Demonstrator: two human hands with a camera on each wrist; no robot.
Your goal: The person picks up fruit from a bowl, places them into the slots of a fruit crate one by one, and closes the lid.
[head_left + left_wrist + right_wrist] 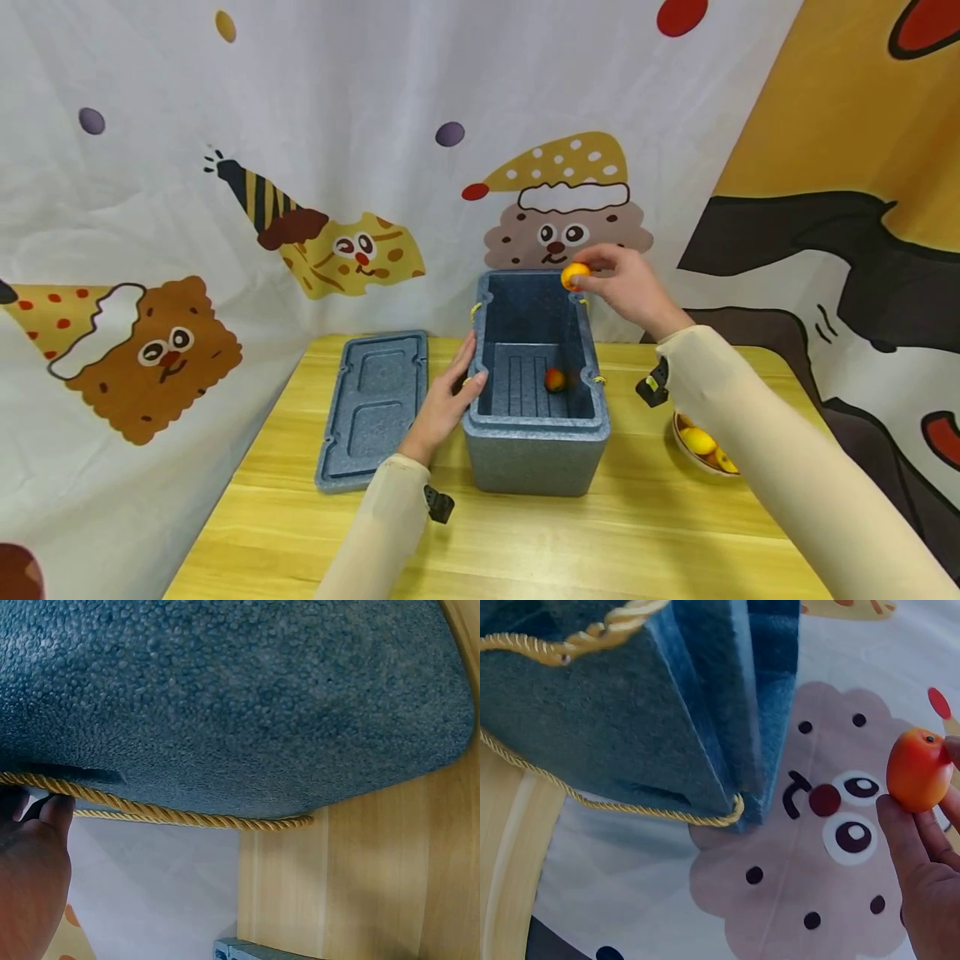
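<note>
My right hand (626, 283) pinches a small orange-red fruit (917, 771) between thumb and fingers, above the right far rim of a blue-grey foam box (536, 458). The fruit is smooth and egg-shaped, with a dark spot at one end. Inside the box, another red-orange fruit (555, 380) lies on the floor near the right wall. My left hand (442, 404) rests against the box's left side, its thumb at the rim and its fingers along the outside. In the left wrist view, that hand touches the box near a yellow rope (187, 815); some fingers are hidden.
The box's lid (375, 408) lies flat on the wooden table (517, 550), left of the box. A bowl (690, 454) with several yellow fruits (699, 441) stands at the right, partly covered by my right forearm. A printed cloth (360, 92) hangs behind.
</note>
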